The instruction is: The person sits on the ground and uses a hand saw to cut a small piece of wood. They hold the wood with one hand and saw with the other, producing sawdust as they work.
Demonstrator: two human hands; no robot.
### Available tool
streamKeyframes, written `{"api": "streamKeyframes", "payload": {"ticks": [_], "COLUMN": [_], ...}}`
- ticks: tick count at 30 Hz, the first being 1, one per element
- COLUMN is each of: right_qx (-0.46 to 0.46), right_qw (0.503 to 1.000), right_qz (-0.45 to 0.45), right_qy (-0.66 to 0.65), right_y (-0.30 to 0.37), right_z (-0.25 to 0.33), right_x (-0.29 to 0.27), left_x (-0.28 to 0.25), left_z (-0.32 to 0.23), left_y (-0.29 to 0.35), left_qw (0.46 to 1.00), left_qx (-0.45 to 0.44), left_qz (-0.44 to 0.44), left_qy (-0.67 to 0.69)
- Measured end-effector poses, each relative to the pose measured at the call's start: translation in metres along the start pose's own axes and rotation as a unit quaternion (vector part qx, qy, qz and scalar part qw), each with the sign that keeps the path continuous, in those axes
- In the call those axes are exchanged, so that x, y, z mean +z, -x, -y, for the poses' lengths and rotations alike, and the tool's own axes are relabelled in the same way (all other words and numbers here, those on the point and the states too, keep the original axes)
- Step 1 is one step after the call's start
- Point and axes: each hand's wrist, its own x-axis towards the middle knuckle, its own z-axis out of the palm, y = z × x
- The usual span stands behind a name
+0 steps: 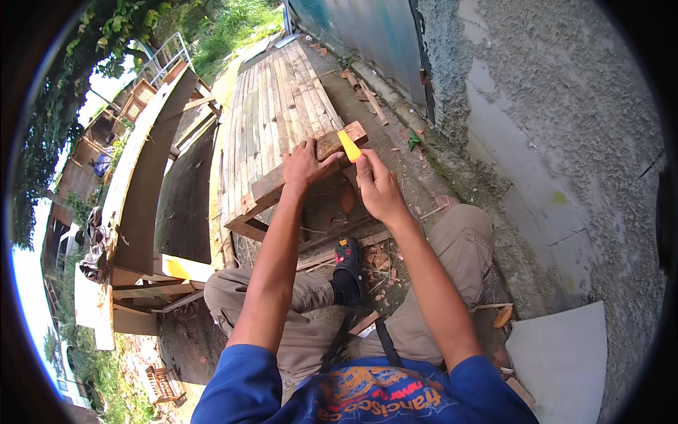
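Note:
A rough wooden beam runs across the near end of a bench of bamboo slats. My left hand grips this beam from above, its fingers over the far edge and the thumb stretched to the right. My right hand is closed around a yellow tapered tool, whose wide end lies near my fingers and whose narrow end points forward. The tool is over the beam's right end; whether it touches the wood I cannot tell. The part inside my fist is hidden.
A rough grey wall stands close on my right, with a pale flat board at its foot. Left of the bench is a large wooden frame. Wood chips litter the ground by my dark clog.

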Motion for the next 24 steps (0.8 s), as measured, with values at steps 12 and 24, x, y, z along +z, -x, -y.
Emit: {"api": "streamKeyframes", "payload": {"ticks": [12, 24], "right_qx": [0.128, 0.106], "right_qw": [0.988, 0.994], "right_qz": [-0.036, -0.030], "right_qy": [-0.078, -0.012], "right_y": [0.009, 0.055], "right_z": [0.009, 0.027], "right_x": [0.001, 0.004], "left_x": [-0.010, 0.000], "left_z": [-0.003, -0.003], "left_y": [0.007, 0.009], "left_qw": [1.000, 0.998], "left_qx": [-0.014, -0.014], "left_qz": [0.001, -0.023], "left_qy": [0.020, 0.050]}}
